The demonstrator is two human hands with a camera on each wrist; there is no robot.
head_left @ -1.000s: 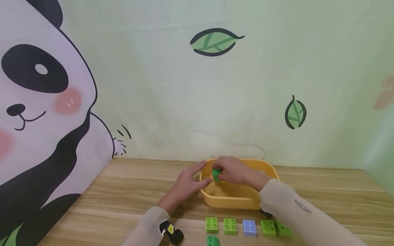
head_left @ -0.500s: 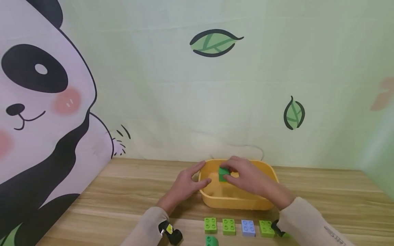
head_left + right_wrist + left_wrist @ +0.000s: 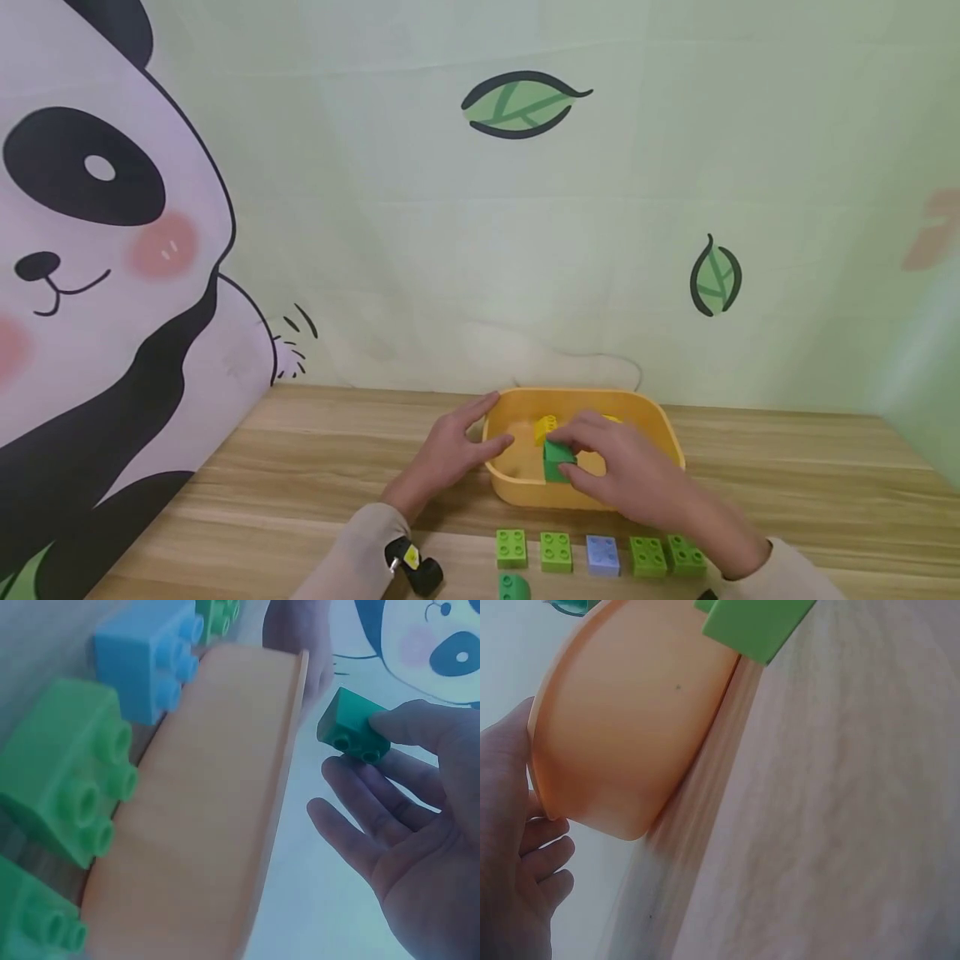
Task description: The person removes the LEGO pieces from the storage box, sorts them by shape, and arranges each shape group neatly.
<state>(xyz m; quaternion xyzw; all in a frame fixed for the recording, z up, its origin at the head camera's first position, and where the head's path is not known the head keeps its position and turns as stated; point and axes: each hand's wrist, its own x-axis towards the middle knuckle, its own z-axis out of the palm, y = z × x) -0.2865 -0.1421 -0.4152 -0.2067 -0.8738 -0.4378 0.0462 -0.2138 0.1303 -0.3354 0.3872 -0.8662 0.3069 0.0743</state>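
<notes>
Green block (image 3: 556,465): pinched by right hand (image 3: 626,467), to its left
Nearer hand: right
Long axis: cannot tell
Left hand (image 3: 450,450): spread, touching yellow bin (image 3: 525,493)

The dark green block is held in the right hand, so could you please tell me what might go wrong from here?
The dark green block could twist or slip, since the right hand pinches it with one end sticking out. It might also knock the near rim of the orange-yellow tub, which it overlaps in the head view. If lowered in front of the tub, it could bump the light blue block, part of a row there.
</notes>
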